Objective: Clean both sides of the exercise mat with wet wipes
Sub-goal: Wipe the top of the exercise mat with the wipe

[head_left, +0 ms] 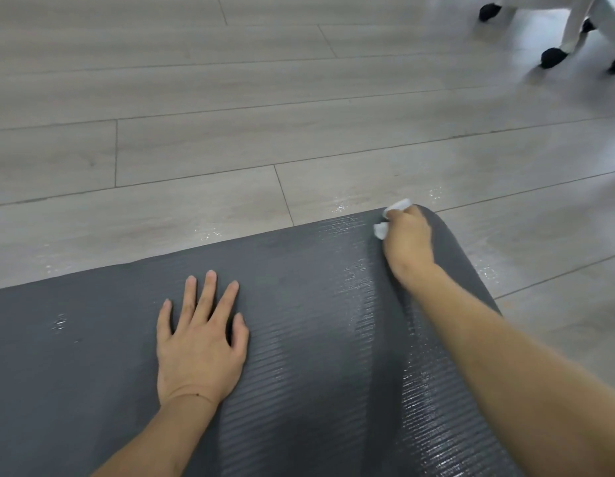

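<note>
gripping a wipe, right hand; blurred, perhaps chair legs beyond

No legible text, label or number anywhere (neither on mat nor on floor).

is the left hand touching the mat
Touching. The head view shows the left hand lying flat, fingers spread, palm down on the grey exercise mat, with no gap beneath it.
</note>
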Demonstrator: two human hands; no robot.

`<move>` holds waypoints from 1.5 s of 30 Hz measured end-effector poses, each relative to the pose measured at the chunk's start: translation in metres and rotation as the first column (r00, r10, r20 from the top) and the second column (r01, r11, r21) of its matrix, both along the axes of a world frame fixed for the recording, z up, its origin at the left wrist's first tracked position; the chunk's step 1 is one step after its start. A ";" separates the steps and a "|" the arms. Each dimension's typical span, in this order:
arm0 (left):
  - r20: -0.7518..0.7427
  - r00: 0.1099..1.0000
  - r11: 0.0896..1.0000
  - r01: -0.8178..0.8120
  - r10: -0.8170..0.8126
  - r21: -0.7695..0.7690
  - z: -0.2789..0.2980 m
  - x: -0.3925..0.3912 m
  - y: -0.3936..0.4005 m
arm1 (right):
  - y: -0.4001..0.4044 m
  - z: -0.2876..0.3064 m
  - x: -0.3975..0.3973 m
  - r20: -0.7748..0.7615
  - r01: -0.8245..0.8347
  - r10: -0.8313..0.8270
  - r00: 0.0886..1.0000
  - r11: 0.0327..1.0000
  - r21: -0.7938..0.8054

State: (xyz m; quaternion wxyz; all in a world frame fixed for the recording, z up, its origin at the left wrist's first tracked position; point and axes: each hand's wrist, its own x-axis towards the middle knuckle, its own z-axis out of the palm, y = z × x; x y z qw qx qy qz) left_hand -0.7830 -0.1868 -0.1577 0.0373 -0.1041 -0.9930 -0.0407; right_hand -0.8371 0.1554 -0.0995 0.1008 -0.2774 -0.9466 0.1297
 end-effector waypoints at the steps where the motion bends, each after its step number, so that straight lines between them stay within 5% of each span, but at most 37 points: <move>1: 0.001 1.000 1.000 0.000 0.000 0.001 0.001 0.001 0.000 | -0.030 -0.006 -0.008 -0.040 -0.071 0.068 0.997 0.995 -0.073; 4: 0.002 1.000 1.000 0.002 -0.002 0.013 0.002 0.001 -0.001 | -0.136 -0.017 -0.019 -0.042 -0.470 0.478 0.877 0.840 -0.272; 6: 0.002 1.000 1.000 0.004 -0.004 0.009 0.001 0.002 -0.002 | -0.149 -0.023 -0.020 -0.027 -0.614 0.623 0.782 0.762 -0.205; 7: -0.005 1.000 1.000 0.003 -0.003 0.011 0.001 0.002 -0.003 | -0.135 -0.017 -0.019 -0.028 -0.575 0.584 0.811 0.788 -0.222; 11: -0.018 1.000 1.000 0.001 -0.001 0.011 0.000 0.000 -0.002 | 0.002 0.000 0.009 0.105 -0.287 0.275 0.956 0.950 0.124; 14: -0.014 1.000 1.000 0.005 -0.005 0.011 0.000 0.000 0.000 | 0.033 -0.004 0.016 0.056 -0.030 0.026 0.998 0.997 0.075; 17: -0.001 1.000 1.000 0.008 -0.008 0.005 0.002 0.001 -0.002 | -0.064 -0.019 0.029 0.005 -0.291 0.292 0.956 0.954 -0.079; 21: 0.000 0.999 0.999 0.046 -0.046 -0.002 0.002 0.002 -0.004 | -0.141 -0.025 0.059 -0.060 -0.671 0.670 0.740 0.727 -0.144; 24: -0.028 0.997 0.997 0.077 -0.077 0.002 0.001 0.003 -0.003 | -0.044 -0.014 0.052 0.011 -0.544 0.544 0.839 0.839 0.021; 26: -0.035 0.996 0.997 0.081 -0.081 0.013 0.002 0.002 -0.002 | 0.029 -0.002 0.053 0.127 -0.302 0.282 0.951 0.935 0.188; 29: -0.026 0.997 0.997 0.072 -0.071 0.018 0.003 0.002 -0.001 | 0.046 -0.011 0.054 0.072 -0.062 0.054 0.996 0.993 0.104; 33: -0.012 0.997 0.997 0.080 -0.079 0.010 0.003 0.002 -0.003 | -0.093 -0.015 0.070 -0.033 -0.285 0.283 0.958 0.941 -0.183; 36: -0.022 0.997 0.997 0.080 -0.080 0.019 0.004 0.001 -0.004 | -0.127 -0.022 0.075 0.003 -0.630 0.634 0.774 0.769 -0.106; 37: -0.027 0.996 0.996 0.082 -0.081 0.020 0.004 0.002 -0.004 | -0.104 -0.023 0.071 0.021 -0.607 0.612 0.791 0.788 -0.101; 42: -0.056 0.996 0.997 0.072 -0.070 0.037 0.003 0.001 -0.001 | 0.071 -0.010 0.061 0.110 -0.193 0.171 0.979 0.951 0.242; 45: -0.042 0.997 0.997 0.070 -0.069 0.029 0.003 0.000 -0.001 | 0.058 -0.012 0.078 0.057 0.017 -0.026 0.998 0.987 0.162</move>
